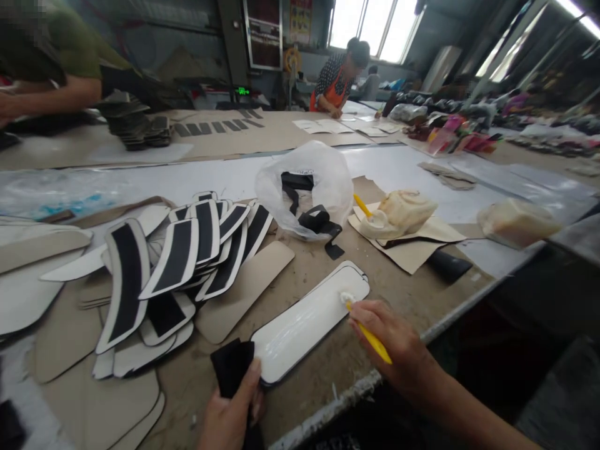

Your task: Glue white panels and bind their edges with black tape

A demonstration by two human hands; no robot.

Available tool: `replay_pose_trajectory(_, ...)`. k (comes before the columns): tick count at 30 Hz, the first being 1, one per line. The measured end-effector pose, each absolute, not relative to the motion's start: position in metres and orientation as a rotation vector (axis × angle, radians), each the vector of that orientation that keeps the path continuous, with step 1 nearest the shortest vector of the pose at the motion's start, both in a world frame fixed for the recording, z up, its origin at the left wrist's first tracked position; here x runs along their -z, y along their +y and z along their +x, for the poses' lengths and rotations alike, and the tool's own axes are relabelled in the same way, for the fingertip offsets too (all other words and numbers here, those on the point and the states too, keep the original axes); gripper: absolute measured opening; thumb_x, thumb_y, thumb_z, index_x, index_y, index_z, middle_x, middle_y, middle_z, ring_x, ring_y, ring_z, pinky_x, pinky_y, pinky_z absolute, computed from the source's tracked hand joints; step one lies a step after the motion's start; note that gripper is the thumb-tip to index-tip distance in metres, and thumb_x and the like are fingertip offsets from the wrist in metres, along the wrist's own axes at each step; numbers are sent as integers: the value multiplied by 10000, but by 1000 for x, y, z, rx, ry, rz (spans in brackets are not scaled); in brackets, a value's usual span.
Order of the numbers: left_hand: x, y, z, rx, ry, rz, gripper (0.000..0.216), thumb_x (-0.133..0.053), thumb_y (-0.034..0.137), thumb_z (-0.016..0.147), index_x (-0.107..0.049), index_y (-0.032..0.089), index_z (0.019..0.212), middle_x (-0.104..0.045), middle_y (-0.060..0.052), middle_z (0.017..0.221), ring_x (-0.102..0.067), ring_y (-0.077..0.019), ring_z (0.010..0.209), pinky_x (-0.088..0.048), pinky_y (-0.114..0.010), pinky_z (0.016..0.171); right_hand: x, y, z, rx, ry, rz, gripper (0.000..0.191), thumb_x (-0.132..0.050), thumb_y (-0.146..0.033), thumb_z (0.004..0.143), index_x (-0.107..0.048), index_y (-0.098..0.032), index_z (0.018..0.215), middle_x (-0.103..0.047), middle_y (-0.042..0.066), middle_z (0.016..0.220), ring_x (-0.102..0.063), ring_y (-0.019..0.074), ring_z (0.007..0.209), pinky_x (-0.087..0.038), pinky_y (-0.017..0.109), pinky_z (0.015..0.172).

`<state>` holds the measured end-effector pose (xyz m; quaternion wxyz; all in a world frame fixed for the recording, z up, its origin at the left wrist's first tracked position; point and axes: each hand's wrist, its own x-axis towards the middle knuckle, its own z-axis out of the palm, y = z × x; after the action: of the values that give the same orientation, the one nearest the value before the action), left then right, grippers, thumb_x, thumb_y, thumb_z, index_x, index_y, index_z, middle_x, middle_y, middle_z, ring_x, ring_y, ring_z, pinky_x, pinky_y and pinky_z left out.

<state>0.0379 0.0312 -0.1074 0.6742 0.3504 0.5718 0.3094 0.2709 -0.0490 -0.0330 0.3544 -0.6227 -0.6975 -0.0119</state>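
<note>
My right hand (391, 340) grips a yellow-handled brush (375, 342), its white-coated tip touching the far end of a long white panel (304, 319). The panel has rounded ends and a wet-looking shine. At its near left end, my left hand (237, 403) is closed on a black fabric strip (232, 369), with the thumb beside the panel's edge. To the left lies a heap of curved white pieces with black centres (178, 256). Beyond the panel, a clear plastic bag (272, 181) holds more black strip (319, 219), and one end hangs out.
A glue-stained plastic container (405, 209) with another yellow handle (362, 205) stands on beige sheets at the right. Farther right sits a second cloudy container (515, 224). Beige panels (98, 406) lie at near left. Two people work across the table.
</note>
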Motion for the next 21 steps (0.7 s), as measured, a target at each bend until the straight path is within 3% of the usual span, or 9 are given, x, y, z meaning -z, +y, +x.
replay_pose_trajectory(5, 97, 28, 42, -686, 1273, 775, 557, -733, 620, 548, -401, 183, 451, -371, 44, 372, -323, -77, 373, -251, -214, 398, 39, -46, 220, -395, -1659, -1324, 316, -476, -54, 858, -536, -222, 1118, -607, 75, 953, -587, 209, 900, -525, 322, 779)
replay_pose_trajectory(12, 84, 24, 46, -694, 1211, 700, 525, -715, 572, 617, -377, 189, 494, -332, 65, 411, -296, -72, 408, -232, -208, 417, 41, -32, 203, -815, -1061, -1294, 80, -540, -248, 902, -613, -218, 908, -617, 24, 808, -598, 150, 658, -528, 248, 614)
replay_pose_trajectory(21, 90, 20, 39, -658, 1256, 803, 538, -665, 617, 650, -369, 195, 497, -351, 55, 435, -322, -77, 415, -282, -226, 418, 44, -28, 211, -840, -976, -1325, 119, -573, -316, 883, -607, -201, 881, -608, 36, 819, -584, 156, 670, -506, 251, 628)
